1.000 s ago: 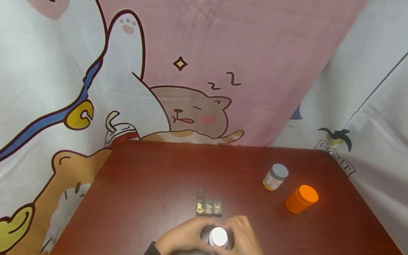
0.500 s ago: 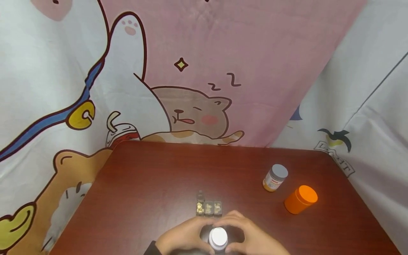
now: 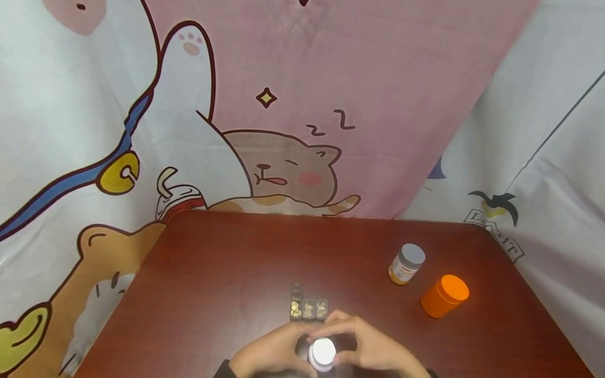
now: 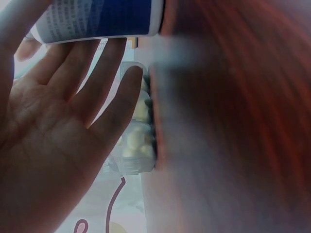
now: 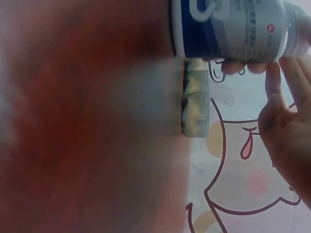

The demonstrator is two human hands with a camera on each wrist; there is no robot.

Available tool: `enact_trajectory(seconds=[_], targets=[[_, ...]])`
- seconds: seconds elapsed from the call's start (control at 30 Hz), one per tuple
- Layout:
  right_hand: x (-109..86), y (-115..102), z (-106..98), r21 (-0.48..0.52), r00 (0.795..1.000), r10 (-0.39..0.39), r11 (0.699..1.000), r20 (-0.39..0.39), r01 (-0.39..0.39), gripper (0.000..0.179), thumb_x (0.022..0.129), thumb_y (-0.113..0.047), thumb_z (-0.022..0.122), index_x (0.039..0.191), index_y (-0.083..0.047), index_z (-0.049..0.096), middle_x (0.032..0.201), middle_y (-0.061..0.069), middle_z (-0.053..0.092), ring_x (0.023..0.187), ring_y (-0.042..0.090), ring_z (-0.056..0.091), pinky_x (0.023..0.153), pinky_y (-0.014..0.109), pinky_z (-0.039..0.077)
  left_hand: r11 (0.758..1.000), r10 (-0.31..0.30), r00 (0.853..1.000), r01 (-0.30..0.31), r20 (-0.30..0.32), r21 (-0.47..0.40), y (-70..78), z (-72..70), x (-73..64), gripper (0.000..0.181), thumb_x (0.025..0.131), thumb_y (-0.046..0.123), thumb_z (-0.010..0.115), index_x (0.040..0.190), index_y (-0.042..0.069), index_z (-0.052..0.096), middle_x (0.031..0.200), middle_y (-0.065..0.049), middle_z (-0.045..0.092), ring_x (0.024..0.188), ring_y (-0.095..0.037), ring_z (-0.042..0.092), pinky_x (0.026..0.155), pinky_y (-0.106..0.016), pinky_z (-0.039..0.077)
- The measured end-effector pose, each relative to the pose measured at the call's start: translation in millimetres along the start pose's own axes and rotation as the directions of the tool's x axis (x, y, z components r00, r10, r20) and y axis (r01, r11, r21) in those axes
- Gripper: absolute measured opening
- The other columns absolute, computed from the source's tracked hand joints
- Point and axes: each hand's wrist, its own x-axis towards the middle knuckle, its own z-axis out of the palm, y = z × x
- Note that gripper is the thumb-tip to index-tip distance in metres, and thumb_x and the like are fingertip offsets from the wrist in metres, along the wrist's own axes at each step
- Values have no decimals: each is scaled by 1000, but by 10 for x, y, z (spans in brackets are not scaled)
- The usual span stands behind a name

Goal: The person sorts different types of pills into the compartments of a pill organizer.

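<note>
A white pill bottle (image 3: 317, 362) with a blue label stands upright at the near edge of the head view, its white cap (image 3: 323, 347) on top. My left hand (image 3: 276, 348) grips the bottle's body, thumb in front and fingers behind. From the right, my right hand (image 3: 371, 344) pinches the cap between thumb and fingers; the right wrist view has those fingers at the cap end. Just beyond the hands lies a clear pill organizer (image 3: 309, 310) holding pale tablets. Its left lid (image 3: 296, 290) is flipped back, and the other two compartments look covered.
A grey-lidded jar (image 3: 406, 263) and an orange bottle (image 3: 444, 295) stand on the right side of the brown table (image 3: 227, 262). Behind the table hangs a cartoon-printed cloth (image 3: 378, 79).
My right hand has swung outward to the right and turned, its fingers now reaching across to the cap. The left hand stays round the bottle.
</note>
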Motion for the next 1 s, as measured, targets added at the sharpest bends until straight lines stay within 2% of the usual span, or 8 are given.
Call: enact_trajectory(seconds=[0.13, 0.23, 0.3, 0.37, 0.5, 0.73, 1.0], targets=[[-57, -57, 81, 11, 994, 92, 996, -51, -92, 46, 82, -27, 70, 126, -23, 60, 114, -7, 61, 101, 9, 51, 83, 39, 53, 1000, -14, 1000, 14, -2, -1, 1, 1, 2, 64, 65, 31, 82, 124, 22, 59, 116, 7, 67, 101, -2, 56, 86, -27, 51], [-90, -76, 145, -69, 991, 46, 996, -123, -55, 48, 82, -29, 70, 127, -20, 59, 115, -4, 64, 100, 11, 50, 80, 38, 52, 1000, -14, 1000, 14, -9, 20, 1, 3, -3, 65, 65, 33, 82, 124, 22, 58, 117, 6, 67, 103, -3, 55, 88, -29, 51], [-103, -80, 192, -140, 981, -1, 990, -192, -26, 50, 79, -30, 72, 126, -18, 59, 114, -4, 66, 100, 10, 50, 78, 36, 51, 999, -9, 1000, 10, -16, 44, 0, 3, -8, 65, 65, 34, 82, 124, 21, 58, 117, 5, 67, 102, -3, 56, 87, -29, 51], [-106, -77, 243, -224, 962, -83, 974, -261, 23, 53, 76, -28, 76, 125, -14, 60, 112, 0, 68, 99, 12, 52, 77, 35, 51, 998, -7, 1000, 8, -20, 59, 2, 0, -12, 65, 65, 35, 81, 124, 20, 58, 116, 5, 67, 102, -4, 56, 86, -29, 52], [-106, -86, 344, -317, 919, -148, 948, -366, 27, 56, 69, -26, 81, 120, -11, 64, 106, 1, 68, 95, 11, 52, 73, 34, 52, 999, -11, 1000, 11, -14, 35, 5, -3, -5, 64, 66, 34, 81, 124, 22, 58, 117, 5, 67, 103, -4, 56, 87, -29, 51], [-108, -139, 455, -410, 863, -156, 910, -481, -64, 53, 65, -32, 83, 113, -15, 68, 97, -7, 68, 92, 7, 50, 70, 29, 52, 1000, 16, 1000, -15, -17, 27, -2, -1, 1, 61, 66, 31, 81, 122, 23, 60, 117, 6, 68, 104, -5, 56, 88, -30, 51], [-83, -190, 521, -541, 813, -213, 828, -542, -144, 48, 60, -44, 83, 99, -19, 68, 91, -12, 66, 88, 4, 50, 69, 19, 46, 1000, 28, 999, -27, -16, 15, 6, 7, -10, 60, 67, 25, 81, 123, 23, 60, 117, 6, 68, 104, -2, 56, 88, -28, 52]])
